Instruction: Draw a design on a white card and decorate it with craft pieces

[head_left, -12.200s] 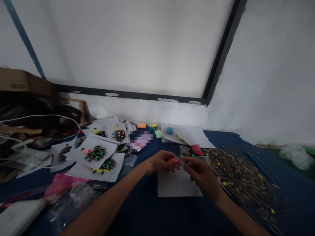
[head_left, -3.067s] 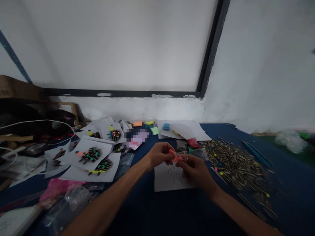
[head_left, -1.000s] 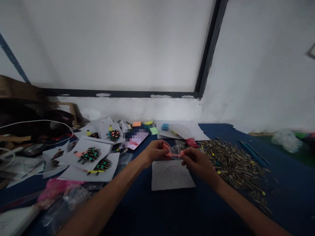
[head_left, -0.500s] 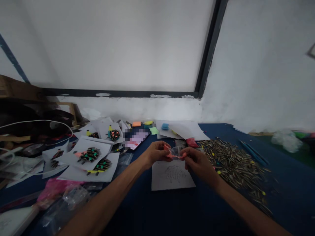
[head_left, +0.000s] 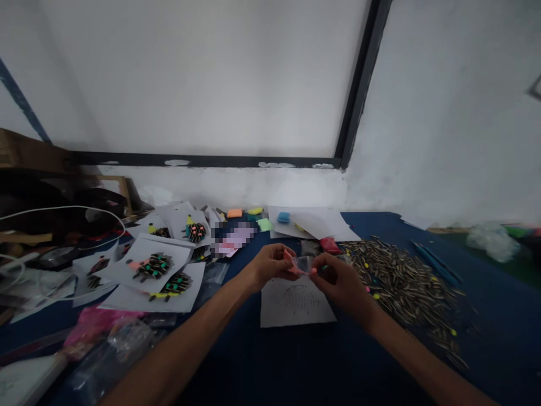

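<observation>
Lying at left are white papers (head_left: 146,245) bearing hedgehog figures (head_left: 154,266), then the left hand (head_left: 270,264) pinches a coral lump (head_left: 292,263) beside clear plastic (head_left: 303,263), above a sheet with a dotted drawing (head_left: 296,316), while the right hand (head_left: 338,279) grips a small coral bit (head_left: 313,271) near heaped striped seeds (head_left: 406,285).

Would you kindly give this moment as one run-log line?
left hand: holding coral material; right hand: pinching coral bit; beneath: dotted drawing sheet; right side: striped seed pile
</observation>
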Demonstrator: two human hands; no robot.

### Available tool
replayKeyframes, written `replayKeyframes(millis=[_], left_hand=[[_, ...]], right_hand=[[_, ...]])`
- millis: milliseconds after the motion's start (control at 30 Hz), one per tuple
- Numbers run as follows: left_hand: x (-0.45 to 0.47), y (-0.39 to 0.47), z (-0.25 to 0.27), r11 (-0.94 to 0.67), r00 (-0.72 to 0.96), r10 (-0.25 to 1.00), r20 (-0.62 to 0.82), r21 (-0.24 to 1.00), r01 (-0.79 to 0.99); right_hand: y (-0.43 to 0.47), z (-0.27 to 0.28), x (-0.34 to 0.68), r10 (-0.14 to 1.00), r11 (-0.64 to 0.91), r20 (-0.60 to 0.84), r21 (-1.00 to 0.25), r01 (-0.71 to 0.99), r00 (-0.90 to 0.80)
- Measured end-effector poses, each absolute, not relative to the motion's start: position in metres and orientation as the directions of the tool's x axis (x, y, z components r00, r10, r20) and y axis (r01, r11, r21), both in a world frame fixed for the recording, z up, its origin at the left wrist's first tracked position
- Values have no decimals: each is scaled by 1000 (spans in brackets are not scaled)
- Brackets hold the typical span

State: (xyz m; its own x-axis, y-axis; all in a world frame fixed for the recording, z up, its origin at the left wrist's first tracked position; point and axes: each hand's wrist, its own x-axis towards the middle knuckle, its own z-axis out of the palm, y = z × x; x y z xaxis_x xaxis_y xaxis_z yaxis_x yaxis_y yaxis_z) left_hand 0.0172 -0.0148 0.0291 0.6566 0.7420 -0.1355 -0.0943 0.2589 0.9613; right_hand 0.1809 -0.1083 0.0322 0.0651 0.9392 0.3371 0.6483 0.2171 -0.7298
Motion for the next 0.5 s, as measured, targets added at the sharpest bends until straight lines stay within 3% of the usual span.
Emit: replayKeyframes(millis=[233, 500], left_hand=[[17, -13, 25, 278, 672, 730, -120, 951, -132], [18, -15, 28, 285, 669, 729, -146, 953, -103]], right_hand=[[-110, 30, 180, 867, 326, 498, -566, 757, -2], [-111, 32, 179, 867, 333, 499, -588, 737, 6]])
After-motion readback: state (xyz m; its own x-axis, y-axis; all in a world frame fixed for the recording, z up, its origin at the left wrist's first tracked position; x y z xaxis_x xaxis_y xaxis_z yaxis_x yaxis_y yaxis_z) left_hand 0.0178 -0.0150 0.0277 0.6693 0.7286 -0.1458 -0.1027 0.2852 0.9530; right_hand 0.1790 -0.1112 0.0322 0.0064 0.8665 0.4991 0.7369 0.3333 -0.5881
